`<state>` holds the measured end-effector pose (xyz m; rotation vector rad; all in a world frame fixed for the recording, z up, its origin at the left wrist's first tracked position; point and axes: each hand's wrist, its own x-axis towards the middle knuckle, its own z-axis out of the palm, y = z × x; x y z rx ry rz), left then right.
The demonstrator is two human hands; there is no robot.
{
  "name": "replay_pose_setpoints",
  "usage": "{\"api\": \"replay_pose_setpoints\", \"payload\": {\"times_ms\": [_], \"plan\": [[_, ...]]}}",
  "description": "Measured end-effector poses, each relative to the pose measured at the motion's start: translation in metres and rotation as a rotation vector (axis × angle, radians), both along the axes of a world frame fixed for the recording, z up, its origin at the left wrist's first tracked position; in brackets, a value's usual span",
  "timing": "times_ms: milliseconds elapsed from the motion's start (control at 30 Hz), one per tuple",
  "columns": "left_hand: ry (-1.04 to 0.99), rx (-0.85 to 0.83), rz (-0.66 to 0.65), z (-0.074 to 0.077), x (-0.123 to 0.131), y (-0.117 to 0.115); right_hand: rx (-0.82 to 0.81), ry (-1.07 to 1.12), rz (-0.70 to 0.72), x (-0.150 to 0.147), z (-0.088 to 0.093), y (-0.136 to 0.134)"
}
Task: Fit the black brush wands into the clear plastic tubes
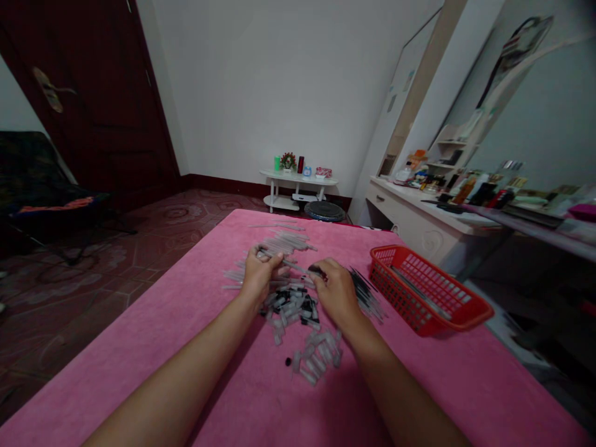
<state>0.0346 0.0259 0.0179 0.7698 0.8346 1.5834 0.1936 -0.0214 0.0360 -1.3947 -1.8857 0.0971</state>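
Over the middle of the pink cloth, a thin translucent pen barrel (294, 266) spans the gap between my two hands. My left hand (261, 270) is closed around its left part, thumb on top. The fingers of my right hand (334, 287) pinch at its right end; any small part there is hidden. Beyond and under the hands lie many similar clear barrels (285, 241). Just below is a heap of small black and clear pieces (291, 305), with clear cap-like pieces (321, 352) nearer me. Thin dark pen refills (367, 295) lie right of my right hand.
A red plastic basket (433, 273) with a few slim rods inside stands on the cloth's right side. One small black piece (288, 361) lies apart. Past the table are a white shelf stand (298, 177), a cluttered dresser (419, 211) and a folding chair (32, 180).
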Motion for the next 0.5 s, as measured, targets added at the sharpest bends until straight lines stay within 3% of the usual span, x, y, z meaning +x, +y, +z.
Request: {"api": "replay_pose_setpoints", "payload": {"times_ms": [500], "plan": [[-0.1,-0.174,-0.085,0.0036,0.0098,-0.0083,0.102,-0.173,-0.076,-0.0073,-0.0067,-0.009]]}}
